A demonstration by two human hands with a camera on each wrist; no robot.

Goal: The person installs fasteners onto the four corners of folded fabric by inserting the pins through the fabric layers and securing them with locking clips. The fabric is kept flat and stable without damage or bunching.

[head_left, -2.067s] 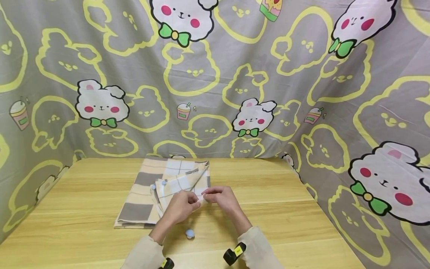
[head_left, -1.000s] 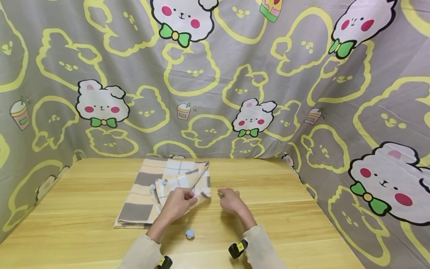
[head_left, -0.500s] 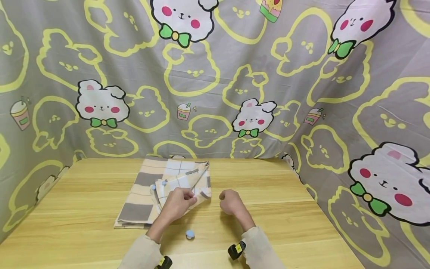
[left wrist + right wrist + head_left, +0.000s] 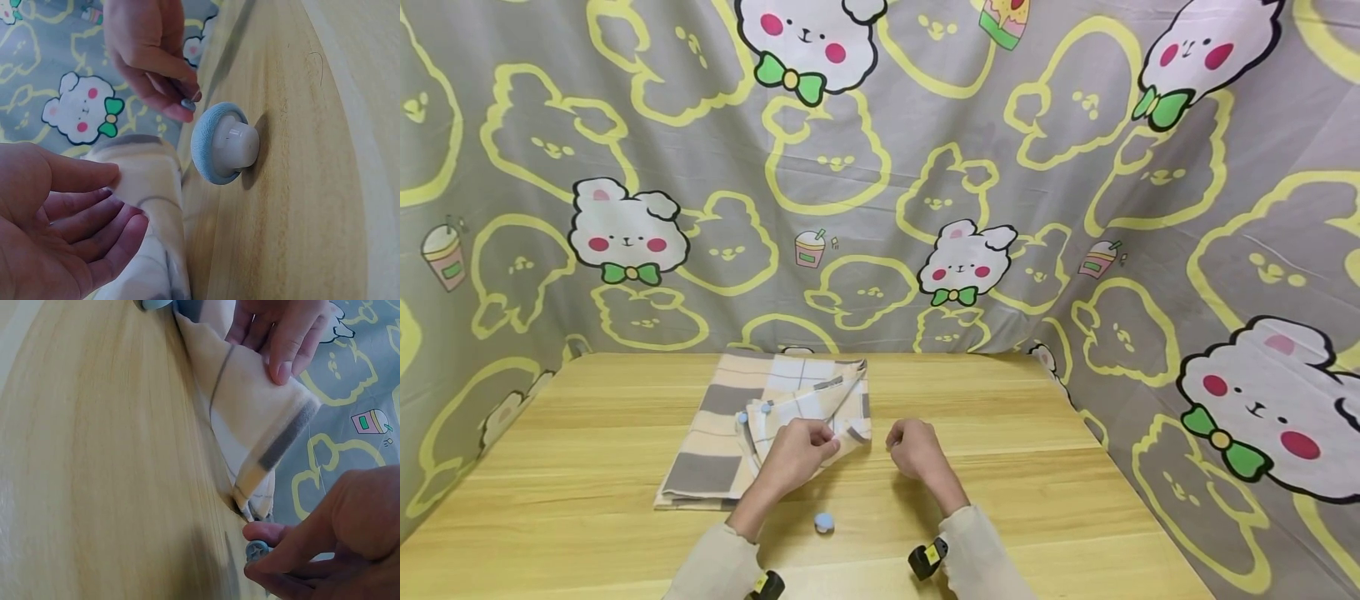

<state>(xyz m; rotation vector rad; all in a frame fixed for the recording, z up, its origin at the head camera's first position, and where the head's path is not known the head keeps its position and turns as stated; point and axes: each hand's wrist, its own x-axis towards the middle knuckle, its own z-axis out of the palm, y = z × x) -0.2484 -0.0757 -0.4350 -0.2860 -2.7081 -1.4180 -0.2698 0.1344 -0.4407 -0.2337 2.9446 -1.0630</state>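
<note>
Cloth (image 4: 703, 471), plaid and folded, lies on the bench (image 4: 1015, 492), left of centre; its near right corner is lifted. Left hand (image 4: 800, 454): forearm angles inward, thumb and forefinger pinch that corner, other fingers loosely bent. Right hand (image 4: 914, 450): just right of the cloth, apart from it, forearm slanting inward, fingers curled and closed on a small blue piece (image 4: 256, 550) at the tips. Two blue knobs (image 4: 766, 407) sit on the cloth; a blue-and-white knob (image 4: 823, 522) lies between the forearms.
</note>
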